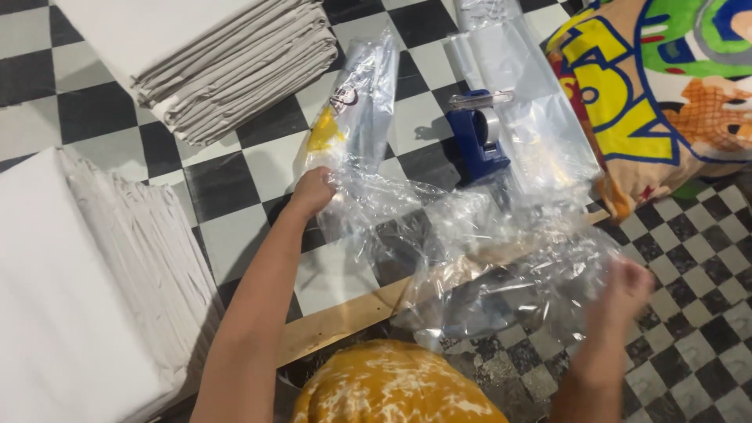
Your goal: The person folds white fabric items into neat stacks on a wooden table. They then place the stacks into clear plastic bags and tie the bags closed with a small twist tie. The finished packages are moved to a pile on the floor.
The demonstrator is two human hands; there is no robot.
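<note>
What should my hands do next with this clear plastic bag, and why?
Probably pull the clear plastic bag taut and flat between both hands: the left hand grips one edge, the right hand another, and the bag lies crumpled between them.

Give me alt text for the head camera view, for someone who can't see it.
A person's left hand and right hand grip a crumpled clear plastic bag over a black-and-white checkered floor. Around it lie a blue tape dispenser, stacks of folded white cloth and a colourful cartoon-print cushion.
</note>
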